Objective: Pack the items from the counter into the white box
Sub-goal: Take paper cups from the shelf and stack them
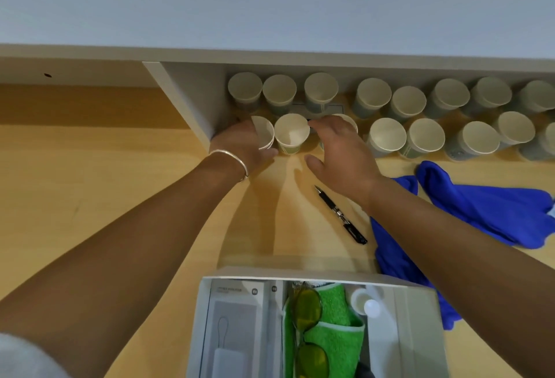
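The white box [419, 314] sits open at the near edge of the wooden counter. Inside lie a grey product carton [237, 326], a green cloth [336, 335], yellow-lensed glasses [309, 311] and a small white bottle [365, 302]. Paper cups stand in two rows under the shelf. My left hand [243, 146], with a bracelet on the wrist, wraps around the leftmost front cup [264, 131]. My right hand [339, 152] covers another front cup [348, 122], its fingers spread over it. One free cup [291, 134] stands between the two hands.
A black pen [341, 215] lies on the counter under my right forearm. Blue gloves [486, 209] lie crumpled to the right. A white shelf [270, 56] with an upright divider [195, 98] overhangs the cups. Several more cups [426, 137] line the right side.
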`<control>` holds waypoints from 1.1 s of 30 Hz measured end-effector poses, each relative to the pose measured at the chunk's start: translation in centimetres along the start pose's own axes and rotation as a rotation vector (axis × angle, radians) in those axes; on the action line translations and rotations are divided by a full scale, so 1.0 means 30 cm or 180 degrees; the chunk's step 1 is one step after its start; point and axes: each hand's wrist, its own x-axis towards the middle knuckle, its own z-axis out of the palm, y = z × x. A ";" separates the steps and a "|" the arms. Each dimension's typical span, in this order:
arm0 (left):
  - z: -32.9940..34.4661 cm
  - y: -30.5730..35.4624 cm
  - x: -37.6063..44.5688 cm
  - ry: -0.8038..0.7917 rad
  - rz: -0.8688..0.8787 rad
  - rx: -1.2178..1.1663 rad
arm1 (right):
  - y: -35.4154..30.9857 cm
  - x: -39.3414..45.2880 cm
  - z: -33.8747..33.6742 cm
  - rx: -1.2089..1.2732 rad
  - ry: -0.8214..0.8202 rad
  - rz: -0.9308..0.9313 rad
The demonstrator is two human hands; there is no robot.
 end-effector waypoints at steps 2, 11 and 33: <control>0.029 -0.009 -0.026 0.0105 0.0044 -0.0084 | 0.003 0.013 0.007 -0.0115 0.0074 0.0010; 0.064 -0.082 -0.172 0.0094 0.0154 -0.0154 | 0.136 0.008 -0.008 -0.0288 0.0158 0.0329; 0.090 -0.168 -0.219 -0.0025 0.0061 -0.1844 | 0.005 0.079 -0.086 0.0257 0.0808 0.0344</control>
